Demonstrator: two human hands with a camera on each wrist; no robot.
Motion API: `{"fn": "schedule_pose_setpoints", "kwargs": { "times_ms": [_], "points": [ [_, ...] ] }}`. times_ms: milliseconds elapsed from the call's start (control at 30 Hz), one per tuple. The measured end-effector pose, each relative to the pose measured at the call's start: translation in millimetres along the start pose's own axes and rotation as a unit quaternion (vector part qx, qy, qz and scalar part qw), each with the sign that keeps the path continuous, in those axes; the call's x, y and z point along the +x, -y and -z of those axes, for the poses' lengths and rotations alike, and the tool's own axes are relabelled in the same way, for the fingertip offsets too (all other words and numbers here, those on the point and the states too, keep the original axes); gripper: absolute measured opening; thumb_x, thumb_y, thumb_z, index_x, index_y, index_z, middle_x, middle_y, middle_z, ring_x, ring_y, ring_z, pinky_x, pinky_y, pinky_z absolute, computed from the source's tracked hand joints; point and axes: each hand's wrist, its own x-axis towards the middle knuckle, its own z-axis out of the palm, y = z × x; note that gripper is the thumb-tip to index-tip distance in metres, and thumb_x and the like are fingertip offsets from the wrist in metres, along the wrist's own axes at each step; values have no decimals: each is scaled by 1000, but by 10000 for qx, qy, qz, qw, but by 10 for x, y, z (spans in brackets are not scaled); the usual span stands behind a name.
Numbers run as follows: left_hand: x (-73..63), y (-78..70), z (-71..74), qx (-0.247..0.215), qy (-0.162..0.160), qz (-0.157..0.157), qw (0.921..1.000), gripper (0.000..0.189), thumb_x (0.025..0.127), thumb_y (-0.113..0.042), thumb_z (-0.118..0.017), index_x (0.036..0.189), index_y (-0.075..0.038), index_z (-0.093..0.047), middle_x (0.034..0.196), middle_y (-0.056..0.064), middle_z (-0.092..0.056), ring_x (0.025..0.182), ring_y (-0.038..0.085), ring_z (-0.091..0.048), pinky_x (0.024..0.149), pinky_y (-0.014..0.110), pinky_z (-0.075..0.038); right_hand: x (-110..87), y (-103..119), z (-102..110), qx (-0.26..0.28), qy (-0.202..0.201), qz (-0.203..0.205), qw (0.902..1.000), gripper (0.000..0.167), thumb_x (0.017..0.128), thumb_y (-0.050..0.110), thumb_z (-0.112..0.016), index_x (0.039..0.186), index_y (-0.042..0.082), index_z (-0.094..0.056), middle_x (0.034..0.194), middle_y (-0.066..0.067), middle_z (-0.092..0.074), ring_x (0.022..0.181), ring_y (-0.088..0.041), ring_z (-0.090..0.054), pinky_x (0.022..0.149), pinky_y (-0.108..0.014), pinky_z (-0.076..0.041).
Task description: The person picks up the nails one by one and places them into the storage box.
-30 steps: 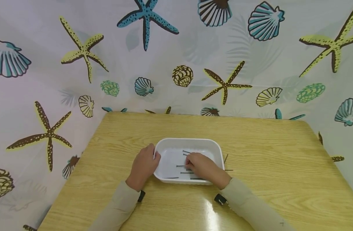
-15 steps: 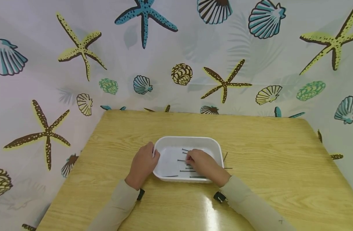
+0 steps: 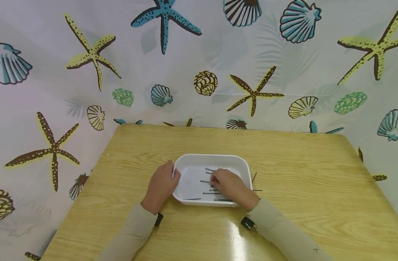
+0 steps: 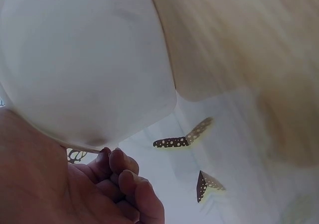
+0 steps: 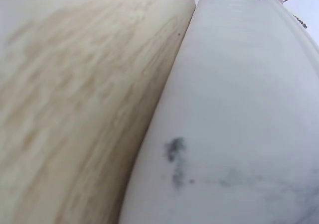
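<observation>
A white plastic tray [image 3: 189, 177] with rounded corners lies on the wooden table. My left hand [image 3: 162, 183] grips its left end, the thumb over the rim; in the left wrist view the fingers [image 4: 144, 199] curl beneath the rim. Inside the tray my right hand [image 3: 225, 181] pinches a dark nail [image 3: 204, 181], its head pointing left and its other end hidden by the fingers. Several more nails [image 3: 211, 193] lie roughly side by side around and below that hand. Only the tray's outer side wall [image 5: 239, 84] fills the right wrist view, with dark smudges on it.
A loose nail [image 3: 192, 199] lies near the tray's front left corner. Two thin nails [image 3: 254, 177] show just past the right rim, one slanted, one level. Behind the wooden table [image 3: 300, 163] hangs a cloth [image 3: 185, 65] printed with starfish and shells.
My right hand has moved the pinched nail slightly away from me inside the tray, then stays nearly still over the last half second. The left hand keeps its grip on the tray.
</observation>
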Motion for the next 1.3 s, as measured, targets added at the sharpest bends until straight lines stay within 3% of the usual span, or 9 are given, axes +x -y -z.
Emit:
{"fn": "schedule_pose_setpoints", "kwargs": {
  "times_ms": [400, 833, 1100, 1300],
  "points": [
    [0, -8, 5, 26, 15, 64, 10000, 18, 90, -22, -51, 77, -11, -44, 63, 2, -43, 54, 16, -41, 46, 28, -33, -13, 19, 18, 22, -20, 16, 10000, 10, 86, 24, -66, 80, 21, -59, 73, 10, -49, 67, -7, -46, 61, -27, -40],
    [-4, -32, 36, -84, 33, 58, 9999, 19, 89, -21, -52, 76, -10, -44, 62, 2, -42, 53, 15, -41, 45, 28, -33, -72, 57, 148, 169, -469, 37, 9987, 9, 88, 29, -63, 84, 22, -62, 76, 13, -51, 69, -5, -48, 63, -26, -41],
    [-14, -38, 37, -65, 35, 37, 10000, 18, 90, -21, -52, 77, -10, -44, 62, 2, -42, 54, 16, -41, 46, 28, -33, -216, -60, 436, 420, -1205, 462, 9908, 9, 91, 25, -61, 87, 17, -63, 82, 9, -55, 75, -6, -51, 67, -26, -45],
    [-9, -33, 36, -134, 18, 16, 9999, 19, 90, -20, -53, 76, -11, -44, 62, 2, -42, 53, 15, -41, 45, 28, -33, -407, -302, 652, 666, -1870, 306, 9796, 20, 94, 29, -54, 99, 11, -61, 90, 2, -57, 83, -13, -52, 71, -33, -46]
  ]
}}
